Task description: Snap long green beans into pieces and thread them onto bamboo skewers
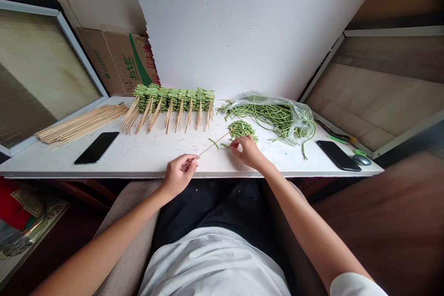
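Carton [120, 62] at rear: green Chinese lettering, not legible at this size. Left hand [179, 175]: thumb and fingertips closed narrowly on the near end of 1 bamboo skewer [211, 147]. The skewer's long axis lies diagonally above the white table [145, 166], its far end pointing forward and rightward, just beside the right hand [247, 151]. Right hand: fingers pinched narrowly on cut green beans [243, 130], at the heap's near edge. Behind: 7 bundles of skewered beans [173, 101]; at right, a plastic bag of long beans [298, 118].
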A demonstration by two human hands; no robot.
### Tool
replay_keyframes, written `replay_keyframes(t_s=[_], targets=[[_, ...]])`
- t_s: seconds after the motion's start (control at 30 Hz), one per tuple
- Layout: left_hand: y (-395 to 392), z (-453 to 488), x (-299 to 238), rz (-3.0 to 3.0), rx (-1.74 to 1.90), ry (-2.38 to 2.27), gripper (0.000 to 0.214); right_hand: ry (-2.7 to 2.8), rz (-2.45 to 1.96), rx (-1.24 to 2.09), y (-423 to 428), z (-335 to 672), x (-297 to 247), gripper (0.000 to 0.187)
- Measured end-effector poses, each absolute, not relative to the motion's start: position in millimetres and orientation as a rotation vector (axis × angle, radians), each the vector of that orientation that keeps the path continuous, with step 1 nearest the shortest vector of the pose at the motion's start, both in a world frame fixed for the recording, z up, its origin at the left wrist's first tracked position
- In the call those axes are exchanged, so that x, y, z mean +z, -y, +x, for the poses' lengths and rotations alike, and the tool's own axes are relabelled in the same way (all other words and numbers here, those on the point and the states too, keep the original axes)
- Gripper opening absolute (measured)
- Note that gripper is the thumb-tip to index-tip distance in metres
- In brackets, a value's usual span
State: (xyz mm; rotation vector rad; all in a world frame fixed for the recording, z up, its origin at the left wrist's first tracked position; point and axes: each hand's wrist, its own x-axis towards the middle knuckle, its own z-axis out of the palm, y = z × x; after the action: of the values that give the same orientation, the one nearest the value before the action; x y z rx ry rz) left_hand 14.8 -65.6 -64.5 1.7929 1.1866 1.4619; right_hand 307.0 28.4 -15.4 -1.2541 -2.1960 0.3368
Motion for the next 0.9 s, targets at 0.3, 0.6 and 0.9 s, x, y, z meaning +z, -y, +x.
replay_keyframes(t_s=[0.3, 0.6, 0.9], targets=[[52, 1, -59, 1.984, 1.574, -1.316, 0.022, 1.285, -0.861, 1.519, -31, 316, -9, 0.031], [44, -4, -57, 2.016, 1.535, -1.358, 0.022, 0.891, -0.768, 1.669, -29, 305, -13, 0.029], [4, 13, -41, 1.772, 1.398, -1.37, 0.025, 0.789, -0.759, 1.454, -38, 316, -17, 0.027]])
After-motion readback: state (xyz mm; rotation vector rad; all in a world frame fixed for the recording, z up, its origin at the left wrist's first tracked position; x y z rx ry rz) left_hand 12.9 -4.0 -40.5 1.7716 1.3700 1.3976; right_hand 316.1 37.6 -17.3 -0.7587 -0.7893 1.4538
